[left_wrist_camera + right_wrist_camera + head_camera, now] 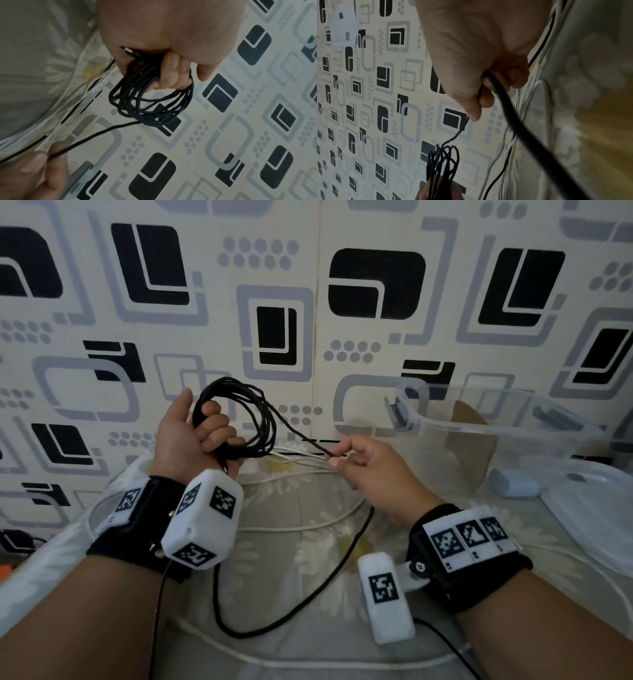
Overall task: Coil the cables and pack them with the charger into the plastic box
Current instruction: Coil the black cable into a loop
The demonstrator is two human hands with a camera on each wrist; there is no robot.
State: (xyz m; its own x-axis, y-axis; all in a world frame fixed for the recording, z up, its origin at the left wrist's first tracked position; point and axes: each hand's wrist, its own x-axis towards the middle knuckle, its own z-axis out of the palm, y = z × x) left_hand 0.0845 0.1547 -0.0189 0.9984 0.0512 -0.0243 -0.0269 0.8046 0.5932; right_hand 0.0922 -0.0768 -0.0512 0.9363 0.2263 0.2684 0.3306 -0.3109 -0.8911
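Observation:
My left hand [202, 436] grips a bundle of black cable loops [253, 419], raised in front of the wall; the same coil [150, 102] hangs from its curled fingers in the left wrist view. My right hand [356, 460] pinches the loose strand of that black cable [301, 436] between thumb and finger, and the strand [505, 108] runs through the hand. The rest of the black cable [308, 594] trails in a curve over the bedsheet. White cables [301, 467] lie tangled on the bed behind my hands. The clear plastic box [496, 419] stands at the right. No charger is identifiable.
A patterned wall [308, 285] rises directly behind the bed. A pale blue earbud case [513, 482] lies beside the box, and the clear lid [596, 515] rests at the far right. A brown cardboard piece [469, 440] shows through the box. The floral sheet [291, 559] covers the bed.

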